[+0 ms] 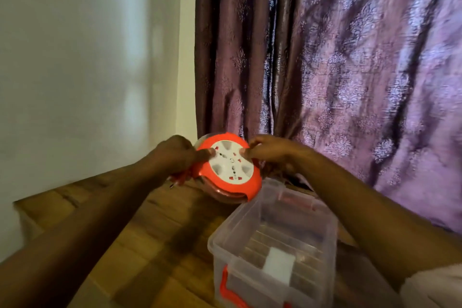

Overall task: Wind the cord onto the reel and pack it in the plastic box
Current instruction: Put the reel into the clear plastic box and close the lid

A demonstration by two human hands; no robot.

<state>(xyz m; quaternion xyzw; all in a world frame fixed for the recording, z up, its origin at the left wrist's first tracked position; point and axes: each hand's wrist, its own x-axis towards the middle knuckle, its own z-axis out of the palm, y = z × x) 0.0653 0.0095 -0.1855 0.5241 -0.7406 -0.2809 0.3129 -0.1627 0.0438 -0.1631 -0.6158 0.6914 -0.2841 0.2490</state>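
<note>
An orange cord reel [231,184] with a white socket face is held up above the wooden floor, tilted toward me. My left hand [175,154] grips its left rim, thumb on the white face. My right hand [268,151] holds its right side, fingertips on the white face. Dark cord coils show under the reel's lower rim. A clear plastic box [252,220] with an orange latch [228,290] stands open, just below and right of the reel, with a white patch on its bottom.
A purple patterned curtain [350,70] hangs right behind the reel and box. A pale wall [87,57] fills the left. The wooden floor [140,245] spreads below my left arm.
</note>
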